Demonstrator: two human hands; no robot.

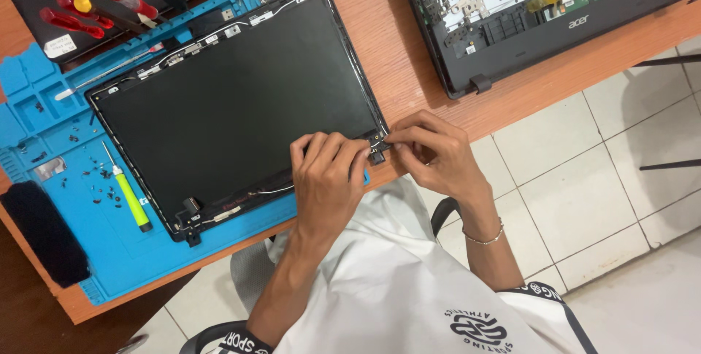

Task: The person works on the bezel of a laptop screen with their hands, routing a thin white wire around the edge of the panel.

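Note:
A detached laptop screen panel in its black lid frame lies on a blue repair mat. Both hands meet at the panel's near right corner, by a small black hinge bracket. My left hand rests on the lid edge, fingers curled down over the corner. My right hand pinches at the same corner with thumb and forefinger. Whether a screw or small part sits between the fingertips is hidden.
An opened laptop base lies at the upper right of the wooden desk. Several red-and-yellow screwdrivers lie top left. A green-handled driver, loose screws and a black brush sit on the mat.

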